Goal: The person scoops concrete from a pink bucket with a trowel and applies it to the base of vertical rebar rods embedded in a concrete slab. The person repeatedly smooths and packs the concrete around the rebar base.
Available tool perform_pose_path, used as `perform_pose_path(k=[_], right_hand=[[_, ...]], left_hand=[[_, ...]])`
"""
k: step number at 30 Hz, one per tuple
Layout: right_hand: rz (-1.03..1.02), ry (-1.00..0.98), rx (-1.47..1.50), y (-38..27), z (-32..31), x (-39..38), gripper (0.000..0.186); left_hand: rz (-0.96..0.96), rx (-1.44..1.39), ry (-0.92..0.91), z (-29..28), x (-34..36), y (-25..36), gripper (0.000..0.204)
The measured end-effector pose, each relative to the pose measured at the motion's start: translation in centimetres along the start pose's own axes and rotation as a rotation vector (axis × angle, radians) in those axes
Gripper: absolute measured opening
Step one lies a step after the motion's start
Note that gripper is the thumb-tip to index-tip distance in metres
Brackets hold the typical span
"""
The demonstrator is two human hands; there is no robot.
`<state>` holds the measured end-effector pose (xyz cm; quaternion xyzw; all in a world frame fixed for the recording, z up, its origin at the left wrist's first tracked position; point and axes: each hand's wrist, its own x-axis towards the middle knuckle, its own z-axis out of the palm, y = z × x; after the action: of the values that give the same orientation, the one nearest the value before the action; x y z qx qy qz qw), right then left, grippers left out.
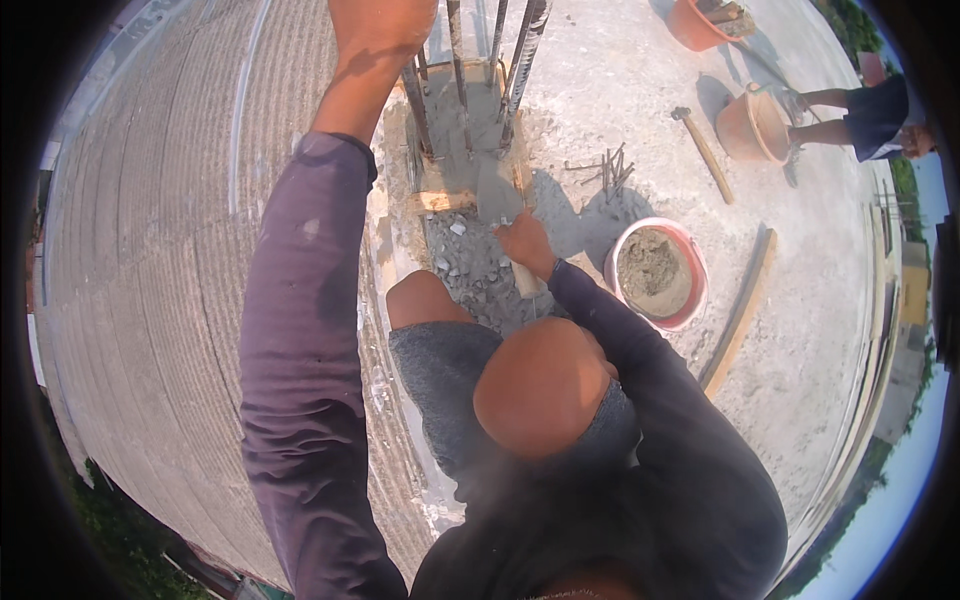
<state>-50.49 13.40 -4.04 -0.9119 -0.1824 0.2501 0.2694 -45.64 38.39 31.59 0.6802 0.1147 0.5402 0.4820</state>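
Note:
My right hand [525,243] is closed round the handle of a trowel. Its grey, cement-coated blade [496,190] rests at the near end of a wooden form [445,202] holding wet grey mortar [447,122]. My left hand [383,25] is raised at the top edge, closed on one of several upright steel bars [415,110] that stand in the mortar; its fingertips are hidden. Broken concrete rubble [470,260] lies between the form and my bent knees. Right of my right forearm stands a pinkish bucket [700,262] part-filled with mortar.
Ribbed roofing [170,230] spreads along my left. To the right lie short rods [612,172], a hammer [703,155] and a timber strip [742,315]. Farther off, another person's hands [795,132] are at a tilted bucket [752,128], near an orange bucket [697,25].

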Motion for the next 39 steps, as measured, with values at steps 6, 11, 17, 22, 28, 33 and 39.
perform_pose_path(k=[6, 11, 17, 22, 28, 33, 39], right_hand=[[-0.404, -0.213, -0.319, 2.3, -3.9, -5.8, 0.031], [-0.187, -0.027, 0.149, 0.4, -6.9, -5.4, 0.046], [-0.19, -0.113, -0.248, 1.6, -14.3, -11.8, 0.034], [0.046, 0.12, -0.79, 6.9, -28.7, -20.6, 0.02], [0.16, -0.014, -0.868, 13.3, -31.1, -24.6, 0.013], [0.167, -0.006, -0.862, 17.0, -26.1, -20.5, 0.021], [0.361, -0.172, -0.454, 16.4, -27.0, -21.4, 0.038]], left_hand=[[-0.085, 0.139, -0.057, 0.3, 0.2, 0.0, 0.027], [-0.086, 0.237, -0.117, -0.1, 0.1, -0.5, 0.025], [-0.109, 0.043, -0.088, -0.1, 0.2, 0.3, 0.025], [-0.1, -0.11, -0.065, -0.1, -0.1, 0.9, 0.024], [-0.282, 0.076, -0.159, -1.0, 0.5, -0.3, 0.032], [-0.311, 0.019, -0.188, -1.2, 0.7, -1.6, 0.035], [0.141, 0.616, -0.304, -1.5, 1.3, -2.0, 0.04]])
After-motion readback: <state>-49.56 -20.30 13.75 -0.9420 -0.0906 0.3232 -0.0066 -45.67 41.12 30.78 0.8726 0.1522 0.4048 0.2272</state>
